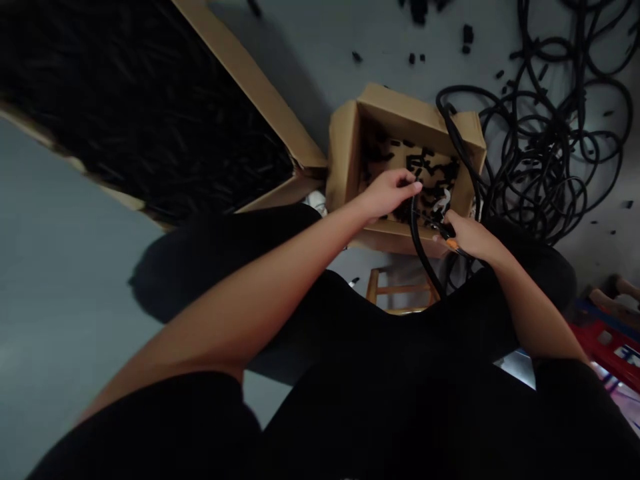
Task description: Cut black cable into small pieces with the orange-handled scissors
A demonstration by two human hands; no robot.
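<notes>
The fingers (406, 185) of the left hand (386, 195) are curled shut around a thick black cable (417, 233), which drops from that grip past the near wall of an open cardboard box (345, 160) toward a wooden stool (403, 290). The right hand (473, 240) is closed as well, pinching a small black piece with an orange tip (452, 245); the hand hides most of it, so I cannot tell whether it is a connector, a tool or something else.

Both hands work just above the near rim of the box. Inside it lies a jumble of short black pieces (430, 167), with a few white bits (442, 203) close to the right hand. A second length of black cable (463, 150) crosses the box's right-hand corner.

Just right of the box, more black cable (550, 143) spreads in loose loops across the concrete floor (75, 280). Small black pieces (467, 37) are scattered beyond the box, and a much larger carton (250, 80), heaped with similar black pieces, stands to its left. A red crate (607, 347) sits well to the right.

With cable this stiff, a grip close to the working end, both hands near each other, would probably give the steadiest control.
</notes>
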